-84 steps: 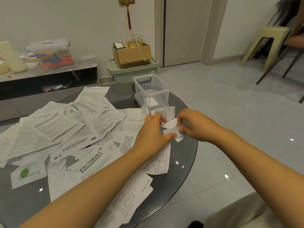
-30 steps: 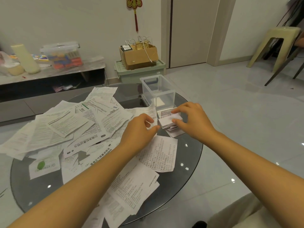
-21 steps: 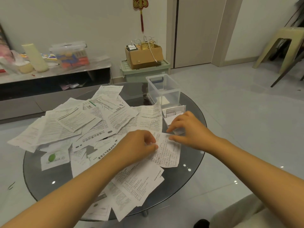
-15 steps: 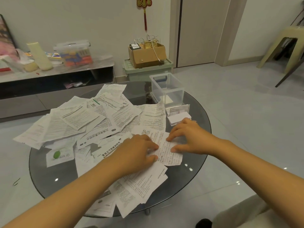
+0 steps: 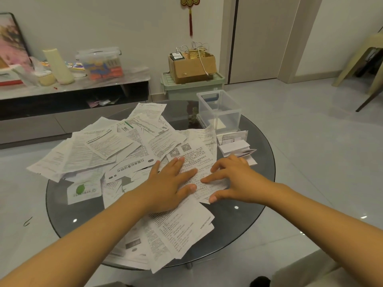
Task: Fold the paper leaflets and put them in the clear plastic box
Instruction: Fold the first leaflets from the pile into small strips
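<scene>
Several printed paper leaflets (image 5: 107,148) lie spread across a round dark glass table (image 5: 238,220). My left hand (image 5: 170,183) presses flat on one unfolded leaflet (image 5: 194,160) near the table's middle. My right hand (image 5: 232,179) rests on the same sheet's right part, fingers straight and spread. A small stack of folded leaflets (image 5: 236,147) sits just beyond my right hand. Behind the stack stands the clear plastic box (image 5: 219,108), open at the top, with something pale at its bottom.
More leaflets (image 5: 178,230) hang over the table's near edge. A green bin (image 5: 192,88) carrying a cardboard box (image 5: 192,67) stands by the far wall. A low shelf (image 5: 72,90) with containers runs along the left. Tiled floor lies to the right.
Both hands left the folded stack beside the box and came back to a flat unfolded leaflet. They now lie spread on it. The head view has risen and shifted.
</scene>
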A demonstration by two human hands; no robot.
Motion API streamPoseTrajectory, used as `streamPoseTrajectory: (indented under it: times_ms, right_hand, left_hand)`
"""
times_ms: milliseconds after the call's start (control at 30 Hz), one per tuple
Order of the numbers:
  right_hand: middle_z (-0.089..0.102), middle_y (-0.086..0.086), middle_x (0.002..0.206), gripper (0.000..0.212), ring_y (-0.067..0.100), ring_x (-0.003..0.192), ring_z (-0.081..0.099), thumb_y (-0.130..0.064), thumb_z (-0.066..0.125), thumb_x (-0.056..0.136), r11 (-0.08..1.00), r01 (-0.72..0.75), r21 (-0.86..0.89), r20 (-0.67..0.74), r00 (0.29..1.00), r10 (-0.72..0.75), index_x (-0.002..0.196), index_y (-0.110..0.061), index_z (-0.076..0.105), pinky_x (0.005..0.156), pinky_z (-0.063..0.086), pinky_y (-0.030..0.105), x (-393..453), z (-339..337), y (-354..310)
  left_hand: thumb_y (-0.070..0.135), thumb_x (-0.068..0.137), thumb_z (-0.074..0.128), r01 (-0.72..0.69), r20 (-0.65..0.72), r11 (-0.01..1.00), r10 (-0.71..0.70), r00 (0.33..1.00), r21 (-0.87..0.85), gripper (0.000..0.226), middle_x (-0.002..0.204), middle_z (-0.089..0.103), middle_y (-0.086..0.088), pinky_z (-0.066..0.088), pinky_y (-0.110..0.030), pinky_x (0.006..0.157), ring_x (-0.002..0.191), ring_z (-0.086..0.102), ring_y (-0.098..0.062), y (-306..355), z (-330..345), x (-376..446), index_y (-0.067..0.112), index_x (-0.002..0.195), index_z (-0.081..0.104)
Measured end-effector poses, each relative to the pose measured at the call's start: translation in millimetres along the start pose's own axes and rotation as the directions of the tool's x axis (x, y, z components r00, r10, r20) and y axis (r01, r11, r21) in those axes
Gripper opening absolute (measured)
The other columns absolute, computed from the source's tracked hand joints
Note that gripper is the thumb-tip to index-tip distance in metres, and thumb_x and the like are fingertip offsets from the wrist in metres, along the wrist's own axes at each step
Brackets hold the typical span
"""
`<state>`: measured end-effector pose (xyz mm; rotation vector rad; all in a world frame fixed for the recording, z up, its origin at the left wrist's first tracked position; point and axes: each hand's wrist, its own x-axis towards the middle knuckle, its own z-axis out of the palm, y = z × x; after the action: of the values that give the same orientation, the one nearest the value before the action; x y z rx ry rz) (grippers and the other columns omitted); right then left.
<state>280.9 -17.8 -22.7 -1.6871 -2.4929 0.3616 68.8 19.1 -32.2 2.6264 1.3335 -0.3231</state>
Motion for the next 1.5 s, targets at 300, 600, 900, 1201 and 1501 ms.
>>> streamPoseTrajectory:
  times_ms: [300,600,900,1201,1501]
  right_hand:
    - [0.05,-0.01,0.124,0.047,0.01,0.112,0.036,-0.055,0.065,0.077,0.998,-0.023,0.058,-0.008,1.0,0.024,0.121,-0.043,0.059,0.088,0.032,0.021,6.2,-1.2,-7.1]
    - [0.067,-0.011,0.107,0.022,0.006,0.101,0.053,-0.043,0.062,0.086,0.996,0.003,0.085,-0.03,1.0,0.0,0.102,-0.032,0.072,0.085,0.046,0.027,6.8,-10.5,-18.8]
    - [0.066,-0.006,0.084,0.018,0.014,0.076,0.058,-0.038,0.051,0.093,0.966,0.002,0.26,-0.21,0.976,0.054,0.098,-0.024,0.06,0.063,0.043,0.026,11.5,-12.6,-26.9]
    - [0.038,-0.001,0.141,0.049,0.019,0.126,0.036,-0.034,0.066,0.084,1.0,0.004,0.014,-0.351,0.936,0.002,0.13,-0.035,0.052,0.103,0.031,0.031,23.7,-6.5,-16.3]
    - [0.027,-0.003,0.149,0.039,0.018,0.134,0.023,-0.04,0.061,0.087,0.996,-0.085,0.021,-0.175,0.981,0.087,0.126,-0.039,0.056,0.11,0.022,0.033,30.6,1.6,-11.4]
  left_hand:
    - [0.078,0.07,-0.006,-0.06,0.079,0.998,0.058,0.995,0.026,0.073,0.144,-0.041,0.007,-0.021,-0.034,0.111,0.137,-0.033,-0.013,-25.2,4.2,-8.7,0.046,0.131,-0.031]
    - [0.056,0.087,0.039,-0.202,-0.078,0.973,0.193,0.978,-0.116,0.069,0.153,-0.019,0.013,-0.024,-0.033,0.111,0.134,-0.031,-0.002,-29.3,-2.9,-15.3,0.039,0.148,0.01]
    - [0.038,0.086,0.064,-0.082,-0.24,0.758,-0.1,0.966,-0.647,0.015,0.097,0.068,0.014,0.048,-0.023,0.084,0.097,0.062,-0.004,-6.0,-18.4,-19.6,0.031,0.099,0.068]
    - [0.032,0.092,0.056,-0.004,-0.373,0.723,-0.351,0.859,-0.691,0.019,0.1,0.063,0.011,0.041,-0.014,0.065,0.082,0.06,-0.002,-9.8,-12.1,-9.0,0.024,0.11,0.057]
    - [0.023,0.082,0.071,0.025,-0.344,0.748,-0.334,0.878,-0.663,0.083,0.126,0.049,0.005,0.045,-0.019,0.079,0.095,0.055,-0.007,-6.0,-1.3,2.8,0.033,0.145,0.018]
